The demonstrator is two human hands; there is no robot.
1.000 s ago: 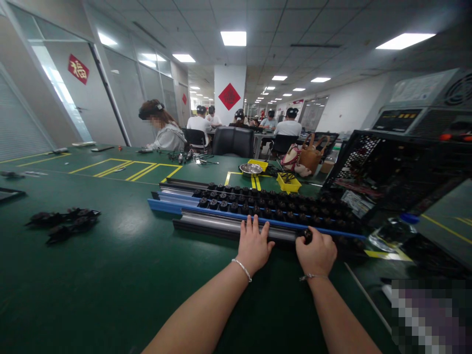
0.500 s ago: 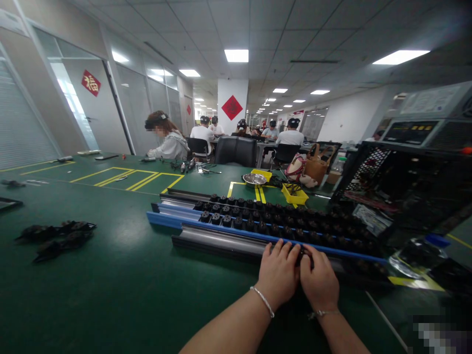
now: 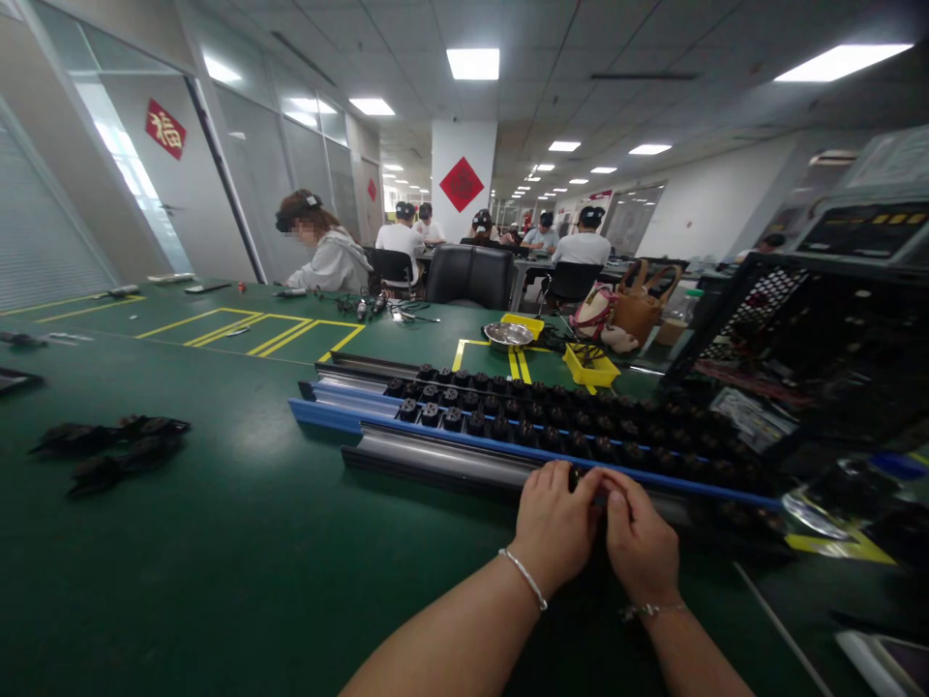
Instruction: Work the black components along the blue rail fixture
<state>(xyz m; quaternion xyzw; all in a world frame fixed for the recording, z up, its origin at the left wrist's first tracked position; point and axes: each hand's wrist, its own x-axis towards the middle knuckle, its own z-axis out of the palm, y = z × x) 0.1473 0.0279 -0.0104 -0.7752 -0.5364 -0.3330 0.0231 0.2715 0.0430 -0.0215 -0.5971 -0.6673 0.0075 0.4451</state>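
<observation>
Where grey rail (image 3: 435, 450) is met by both hands, small black part (image 3: 576, 475) is pinched atop rail by curled left hand (image 3: 555, 523). Right hand (image 3: 639, 547), curled, is pressed alongside, hold not discernible. Rail's length is laid left-to-right; left hand nearer part.

- My left hand (image 3: 555, 523) and right hand (image 3: 643, 547) nearly cover the small black part (image 3: 575, 474); which one grips it, I cannot tell.
- Clear container (image 3: 817, 503) at 3 o'clock: blurred.
- Dark pieces (image 3: 108, 450) at 9 o'clock: too dim to identify.
- Pale device (image 3: 882, 658) at 4 o'clock: cut by the edge.
</observation>
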